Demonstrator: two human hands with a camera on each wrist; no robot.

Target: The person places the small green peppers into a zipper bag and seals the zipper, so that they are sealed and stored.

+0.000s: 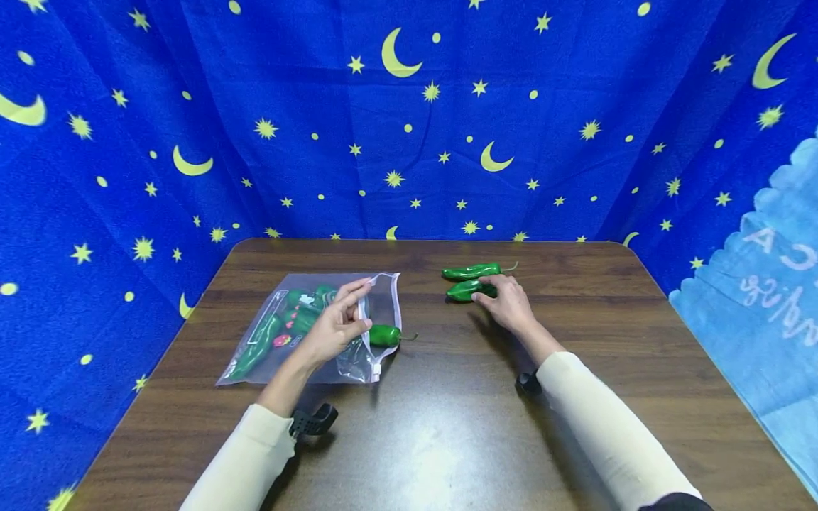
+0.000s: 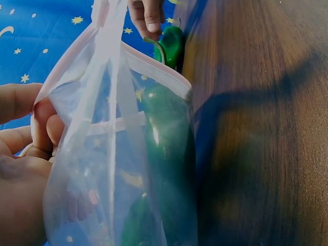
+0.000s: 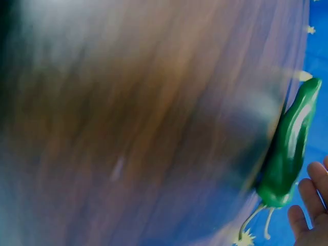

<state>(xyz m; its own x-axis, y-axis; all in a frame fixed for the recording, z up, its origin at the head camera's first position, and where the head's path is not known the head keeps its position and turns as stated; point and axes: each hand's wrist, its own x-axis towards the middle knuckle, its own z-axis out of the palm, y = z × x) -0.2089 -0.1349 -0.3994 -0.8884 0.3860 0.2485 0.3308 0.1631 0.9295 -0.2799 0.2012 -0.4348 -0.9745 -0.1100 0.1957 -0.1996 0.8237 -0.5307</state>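
Note:
My left hand [image 1: 332,330] pinches the upper lip of a clear slider zip bag [image 1: 383,287] and holds its mouth apart. Several green peppers lie inside; one pepper [image 1: 385,336] pokes its stem end out of the opening. In the left wrist view, curled fingers [image 2: 43,125] grip the bag's pinkish edge. To the right, my right hand [image 1: 508,301] reaches over the nearer of two loose green peppers [image 1: 463,290], thumb and fingers on either side of its stem end. The right wrist view shows fairly straight fingers [image 3: 310,197] beside a pepper [image 3: 289,148].
Another loose pepper [image 1: 473,271] lies just behind the nearer one. Everything rests on a brown wooden table [image 1: 434,426]. A blue curtain [image 1: 332,106] with moons and stars hangs behind it, and a light blue cloth [image 1: 767,284] hangs at the right.

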